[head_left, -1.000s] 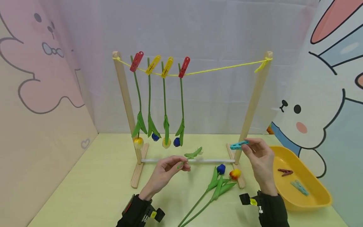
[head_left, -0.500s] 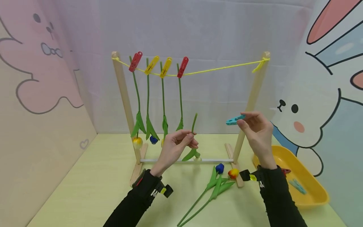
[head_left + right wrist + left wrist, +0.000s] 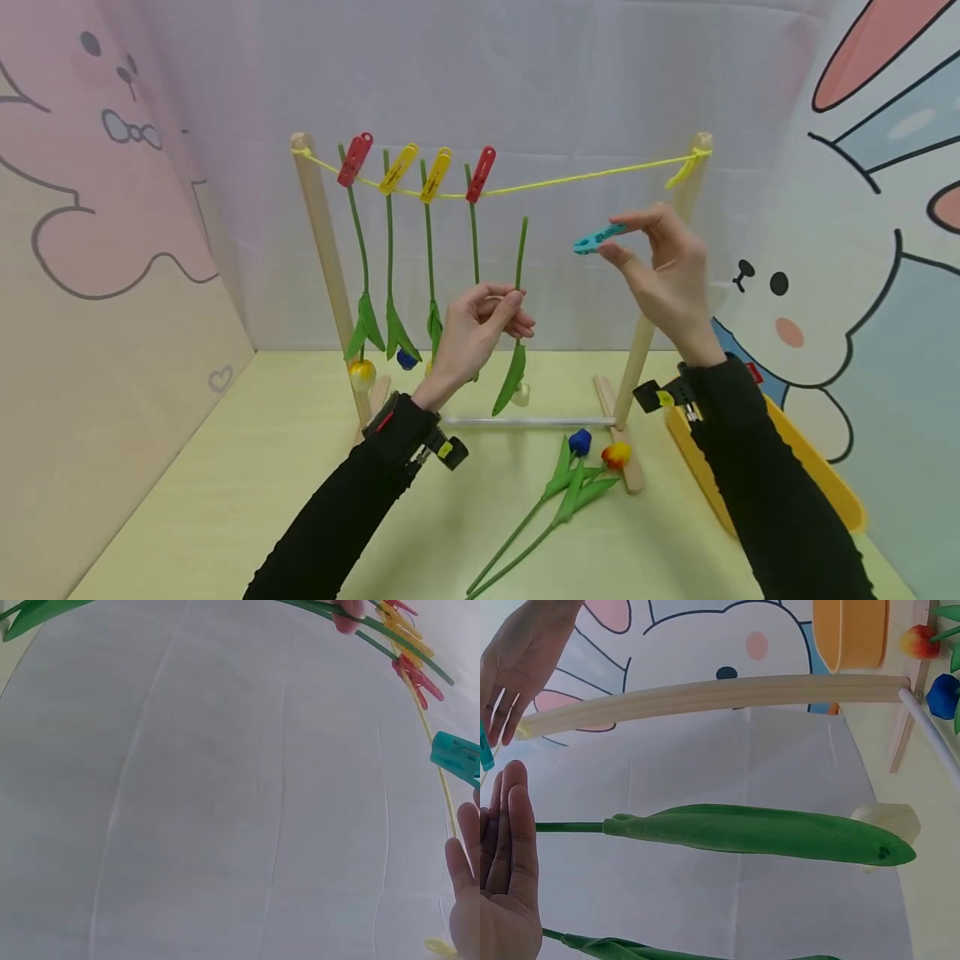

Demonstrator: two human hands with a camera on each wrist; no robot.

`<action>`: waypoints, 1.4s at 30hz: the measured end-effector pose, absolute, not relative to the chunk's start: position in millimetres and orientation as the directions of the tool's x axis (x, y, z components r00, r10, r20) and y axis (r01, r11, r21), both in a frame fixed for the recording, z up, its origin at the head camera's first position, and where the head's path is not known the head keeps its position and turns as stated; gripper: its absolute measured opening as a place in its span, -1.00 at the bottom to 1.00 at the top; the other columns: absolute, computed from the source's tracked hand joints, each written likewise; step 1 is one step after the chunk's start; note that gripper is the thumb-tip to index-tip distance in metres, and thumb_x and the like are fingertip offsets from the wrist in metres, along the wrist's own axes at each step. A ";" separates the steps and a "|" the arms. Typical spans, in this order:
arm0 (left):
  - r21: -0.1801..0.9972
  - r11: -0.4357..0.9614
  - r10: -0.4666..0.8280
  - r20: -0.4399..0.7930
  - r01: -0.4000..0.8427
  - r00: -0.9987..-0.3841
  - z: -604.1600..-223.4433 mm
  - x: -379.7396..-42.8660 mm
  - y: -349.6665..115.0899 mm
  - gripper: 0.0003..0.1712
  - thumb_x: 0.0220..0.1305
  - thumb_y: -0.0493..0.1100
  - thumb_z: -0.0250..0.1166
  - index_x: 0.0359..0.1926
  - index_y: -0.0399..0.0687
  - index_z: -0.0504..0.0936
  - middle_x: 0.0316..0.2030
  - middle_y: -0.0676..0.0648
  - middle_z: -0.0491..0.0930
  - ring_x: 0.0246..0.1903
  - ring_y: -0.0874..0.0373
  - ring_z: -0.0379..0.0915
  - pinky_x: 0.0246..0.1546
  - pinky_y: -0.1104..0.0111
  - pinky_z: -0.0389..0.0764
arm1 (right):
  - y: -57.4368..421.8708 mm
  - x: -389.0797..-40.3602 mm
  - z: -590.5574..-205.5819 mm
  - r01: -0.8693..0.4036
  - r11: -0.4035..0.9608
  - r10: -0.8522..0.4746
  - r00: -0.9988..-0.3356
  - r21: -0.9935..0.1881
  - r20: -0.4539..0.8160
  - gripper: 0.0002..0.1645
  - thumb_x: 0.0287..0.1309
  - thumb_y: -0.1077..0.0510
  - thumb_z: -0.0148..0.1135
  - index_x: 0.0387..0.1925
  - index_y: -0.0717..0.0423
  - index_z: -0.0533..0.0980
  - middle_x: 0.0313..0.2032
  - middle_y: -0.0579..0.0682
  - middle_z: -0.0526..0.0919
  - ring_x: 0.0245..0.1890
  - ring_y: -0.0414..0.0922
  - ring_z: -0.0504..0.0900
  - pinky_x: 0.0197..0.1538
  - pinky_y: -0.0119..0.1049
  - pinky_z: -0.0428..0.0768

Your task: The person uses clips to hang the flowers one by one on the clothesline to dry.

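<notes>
My left hand [image 3: 480, 329] pinches the green stem of a white tulip [image 3: 889, 823], which hangs bloom down below the fingers with its stem end pointing up. My right hand [image 3: 663, 267] pinches a turquoise clothespin [image 3: 596, 240] between thumb and fingertips, to the right of that stem and lower than the yellow string [image 3: 577, 177]. Red and yellow clothespins [image 3: 436, 175] fix several upside-down tulips to the string's left part. In the head view my left hand hides parts of the hanging tulips behind it.
Wooden posts [image 3: 318, 225] hold the string, joined low down by a white rod [image 3: 532, 422]. Two tulips, one with a blue bloom [image 3: 580, 442], one red-yellow [image 3: 617, 455], lie on the table [image 3: 187, 492]. A yellow tray [image 3: 825, 483] stands at right, partly behind my right arm.
Both hands have risen toward the string, the left with the white tulip, the right with the turquoise clothespin. The tulip has swung from lying sideways to hanging upright, bloom down.
</notes>
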State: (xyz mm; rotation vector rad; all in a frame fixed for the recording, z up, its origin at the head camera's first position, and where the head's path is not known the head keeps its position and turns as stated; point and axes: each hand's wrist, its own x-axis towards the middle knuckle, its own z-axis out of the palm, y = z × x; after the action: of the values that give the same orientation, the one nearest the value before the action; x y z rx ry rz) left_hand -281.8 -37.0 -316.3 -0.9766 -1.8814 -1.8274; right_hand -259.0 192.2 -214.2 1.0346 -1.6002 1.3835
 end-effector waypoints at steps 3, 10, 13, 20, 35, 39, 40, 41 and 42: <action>0.743 -0.002 0.206 0.656 0.669 -0.727 -280.9 -258.4 -36.6 -0.69 0.50 -0.14 0.16 0.06 -0.31 0.57 -0.32 -0.38 0.71 -0.43 0.12 0.72 -0.20 0.25 0.73 | 185.1 -263.4 -200.5 -0.934 0.132 -0.127 -0.349 -0.333 0.928 -0.66 0.11 0.46 0.37 -0.12 0.60 0.49 -0.19 -0.33 0.62 -0.14 -0.32 0.60 0.24 -0.42 0.50; 0.755 0.061 0.143 0.641 0.653 -0.754 -261.2 -262.9 -33.0 -0.72 0.49 -0.20 0.16 0.05 -0.34 0.58 -0.33 -0.40 0.72 -0.49 0.22 0.70 -0.28 0.37 0.72 | 169.6 -268.4 -177.1 -0.942 0.195 -0.161 -0.307 -0.274 0.938 -0.70 0.03 0.57 0.35 -0.15 0.54 0.52 -0.18 -0.44 0.60 -0.14 -0.34 0.60 0.23 -0.40 0.53; 0.746 0.071 0.126 0.652 0.662 -0.748 -256.8 -264.3 -30.9 -0.72 0.49 -0.20 0.16 0.06 -0.33 0.57 -0.33 -0.40 0.72 -0.50 0.14 0.71 -0.30 0.34 0.73 | 164.0 -270.8 -170.2 -0.943 0.219 -0.166 -0.290 -0.251 0.943 -0.72 0.05 0.54 0.36 -0.16 0.52 0.53 -0.20 -0.32 0.63 -0.14 -0.37 0.59 0.21 -0.41 0.54; 0.747 0.083 0.086 0.655 0.660 -0.751 -249.1 -265.5 -25.5 -0.73 0.49 -0.22 0.16 0.08 -0.31 0.56 -0.31 -0.38 0.74 -0.52 0.10 0.71 -0.32 0.30 0.73 | 155.0 -279.9 -157.6 -0.935 0.265 -0.175 -0.285 -0.233 0.942 -0.72 0.09 0.45 0.39 -0.17 0.54 0.52 -0.27 -0.30 0.64 -0.19 -0.49 0.59 0.20 -0.39 0.56; 0.772 0.071 0.046 0.631 0.632 -0.775 -242.1 -268.6 -22.2 -0.72 0.49 -0.19 0.17 0.07 -0.31 0.55 -0.27 -0.39 0.74 -0.72 0.26 0.58 -0.53 0.33 0.67 | 139.5 -289.4 -137.9 -0.863 0.334 -0.113 -0.437 -0.380 0.893 -0.78 0.18 0.32 0.39 -0.26 0.47 0.57 -0.40 -0.55 0.52 -0.36 -0.55 0.59 -0.03 -0.52 0.58; 0.777 0.074 0.040 0.625 0.626 -0.780 -241.3 -269.3 -22.0 -0.71 0.49 -0.18 0.17 0.07 -0.30 0.55 -0.26 -0.39 0.75 -0.73 0.26 0.56 -0.55 0.34 0.66 | 137.6 -292.0 -135.7 -0.865 0.342 -0.122 -0.429 -0.368 0.895 -0.80 0.18 0.34 0.39 -0.28 0.46 0.57 -0.44 -0.57 0.51 -0.41 -0.55 0.55 -0.04 -0.52 0.56; 0.779 0.075 0.038 0.622 0.623 -0.782 -240.9 -269.2 -21.8 -0.72 0.49 -0.18 0.17 0.06 -0.30 0.55 -0.26 -0.38 0.75 -0.73 0.26 0.56 -0.55 0.34 0.66 | 137.1 -292.4 -135.0 -0.864 0.343 -0.127 -0.431 -0.369 0.893 -0.81 0.19 0.34 0.38 -0.29 0.46 0.58 -0.45 -0.57 0.51 -0.41 -0.55 0.55 -0.05 -0.52 0.56; 0.780 0.074 0.036 0.620 0.621 -0.784 -240.5 -269.1 -21.5 -0.71 0.49 -0.18 0.18 0.06 -0.30 0.55 -0.27 -0.38 0.75 -0.74 0.25 0.56 -0.55 0.34 0.66 | 136.3 -292.7 -134.3 -0.861 0.345 -0.129 -0.438 -0.374 0.890 -0.81 0.19 0.33 0.38 -0.30 0.45 0.58 -0.46 -0.57 0.51 -0.42 -0.55 0.54 -0.06 -0.52 0.56; 0.782 0.075 0.034 0.618 0.619 -0.785 -240.1 -269.0 -21.2 -0.72 0.49 -0.18 0.18 0.06 -0.30 0.55 -0.27 -0.38 0.75 -0.74 0.25 0.56 -0.55 0.34 0.66 | 135.4 -292.5 -133.6 -0.856 0.348 -0.132 -0.447 -0.381 0.885 -0.81 0.20 0.32 0.38 -0.30 0.44 0.58 -0.47 -0.57 0.51 -0.43 -0.55 0.54 -0.07 -0.52 0.56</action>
State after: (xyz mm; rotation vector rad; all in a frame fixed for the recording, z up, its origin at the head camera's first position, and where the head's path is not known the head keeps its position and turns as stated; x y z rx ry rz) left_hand -269.0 -21.2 -240.1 -0.6453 -1.9174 -1.7567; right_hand -292.5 135.4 -133.6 0.8710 -1.8192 1.1535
